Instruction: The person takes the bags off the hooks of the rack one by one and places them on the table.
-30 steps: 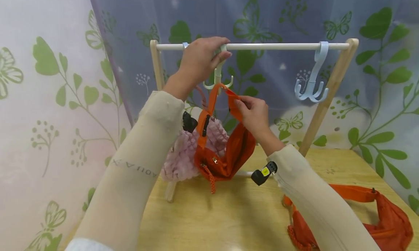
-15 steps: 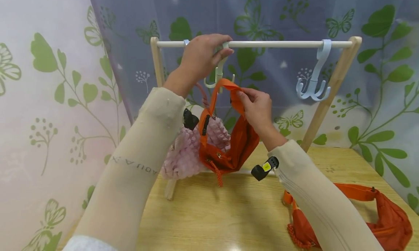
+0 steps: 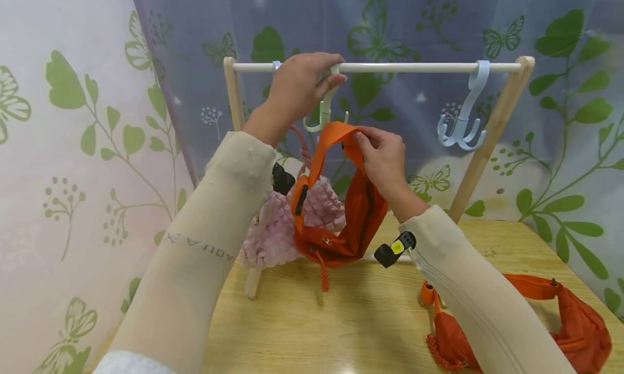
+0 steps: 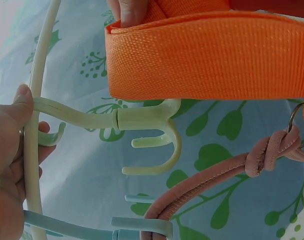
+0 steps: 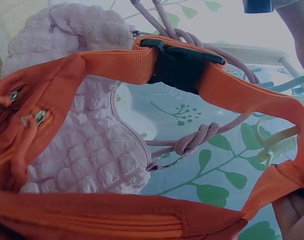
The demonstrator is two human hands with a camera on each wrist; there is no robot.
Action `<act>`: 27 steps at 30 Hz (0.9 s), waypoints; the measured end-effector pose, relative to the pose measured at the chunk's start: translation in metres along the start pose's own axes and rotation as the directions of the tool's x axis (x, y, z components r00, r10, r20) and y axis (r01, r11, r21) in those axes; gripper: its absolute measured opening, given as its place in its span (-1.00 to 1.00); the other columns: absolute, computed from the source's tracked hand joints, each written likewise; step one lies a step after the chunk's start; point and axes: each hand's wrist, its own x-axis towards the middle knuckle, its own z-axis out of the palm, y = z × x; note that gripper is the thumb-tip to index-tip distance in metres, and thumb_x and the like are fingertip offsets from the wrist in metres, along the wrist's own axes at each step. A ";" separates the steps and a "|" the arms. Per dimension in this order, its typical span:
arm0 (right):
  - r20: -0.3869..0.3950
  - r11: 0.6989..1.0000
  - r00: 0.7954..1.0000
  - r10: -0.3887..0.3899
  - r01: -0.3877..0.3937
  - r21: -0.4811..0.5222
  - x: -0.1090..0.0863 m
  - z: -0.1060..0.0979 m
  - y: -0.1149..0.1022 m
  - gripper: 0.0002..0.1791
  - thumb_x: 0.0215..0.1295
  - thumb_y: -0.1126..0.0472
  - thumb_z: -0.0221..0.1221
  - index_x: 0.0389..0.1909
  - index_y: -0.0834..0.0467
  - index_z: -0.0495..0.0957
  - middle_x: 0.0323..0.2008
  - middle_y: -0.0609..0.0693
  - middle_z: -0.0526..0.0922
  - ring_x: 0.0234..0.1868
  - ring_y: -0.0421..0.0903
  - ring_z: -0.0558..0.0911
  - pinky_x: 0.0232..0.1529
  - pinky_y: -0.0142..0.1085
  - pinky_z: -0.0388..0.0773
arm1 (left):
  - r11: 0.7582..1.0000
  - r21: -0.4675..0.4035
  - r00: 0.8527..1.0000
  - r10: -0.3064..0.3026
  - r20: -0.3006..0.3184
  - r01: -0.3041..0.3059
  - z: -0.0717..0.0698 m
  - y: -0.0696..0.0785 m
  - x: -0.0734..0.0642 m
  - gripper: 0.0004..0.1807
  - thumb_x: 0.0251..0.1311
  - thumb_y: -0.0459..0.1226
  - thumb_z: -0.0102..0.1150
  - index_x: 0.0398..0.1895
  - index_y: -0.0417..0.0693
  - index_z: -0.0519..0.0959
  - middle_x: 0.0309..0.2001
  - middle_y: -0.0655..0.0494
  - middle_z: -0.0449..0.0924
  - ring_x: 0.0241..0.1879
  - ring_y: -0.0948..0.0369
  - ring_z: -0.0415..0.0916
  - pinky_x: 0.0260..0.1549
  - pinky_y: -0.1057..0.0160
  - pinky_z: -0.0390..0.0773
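A: What had changed in the last second?

B: The right hand had lifted the orange strap a little higher. One second before, the top of the strap loop was just under the prongs of the pale green hook. Now the fold of the strap stood at the same height as the prongs, and in the head view it covered the lower part of them. The orange bag had also come up with it, away from the surface.

A: And the left hand?

B: The left hand had stayed in its place. Its fingers were curled around the upper stem of the hook, at the white rail, and held it steady.

A: What did this mean for the work?

B: I judged that the strap was now near enough to be put over a prong, but it was not yet hanging. In the left wrist view the strap lay just above the prongs, near them, and I could not tell if it touched.

A: How was the bag held?

B: The right hand pinched the strap between thumb and fingers, near the fold. The bag hung below this hand, in front of the pink bag, which hung at the left of the rail.

A: Anything else on the surface?

B: A second orange bag lay at the right, and a blue hook hung empty on the rail.
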 end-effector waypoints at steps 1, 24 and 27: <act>-0.004 1.000 1.000 -0.007 0.007 -0.004 0.000 0.000 0.000 -0.67 0.43 0.14 0.12 0.06 0.24 0.64 -0.09 0.14 0.71 -0.14 -0.03 0.69 -0.28 -0.40 0.61 | 1.000 -0.002 1.000 0.002 -0.001 -0.002 0.000 0.000 0.000 -0.53 0.37 -0.02 0.03 0.23 -0.02 0.52 0.11 0.08 0.60 0.01 0.09 0.55 0.06 0.16 0.47; -0.014 0.984 0.989 -0.146 0.144 -0.105 -0.008 -0.018 0.000 -0.74 0.40 0.22 0.14 -0.04 0.24 0.69 -0.18 0.15 0.74 -0.22 -0.02 0.72 -0.17 -0.39 0.61 | 1.000 0.022 1.000 -0.018 0.009 0.018 -0.002 -0.003 -0.001 -0.51 0.38 0.01 -0.02 0.26 -0.01 0.49 0.06 0.09 0.62 -0.05 0.10 0.54 0.09 0.15 0.45; -0.019 0.981 0.987 -0.157 0.154 -0.116 -0.010 -0.022 -0.001 -0.74 0.39 0.22 0.14 -0.05 0.25 0.69 -0.19 0.15 0.74 -0.23 -0.02 0.72 -0.20 -0.44 0.59 | 1.000 0.011 1.000 -0.009 -0.011 0.009 -0.001 -0.004 -0.001 -0.53 0.38 0.00 0.00 0.23 -0.03 0.51 -0.01 0.08 0.64 -0.12 0.10 0.54 0.03 0.15 0.46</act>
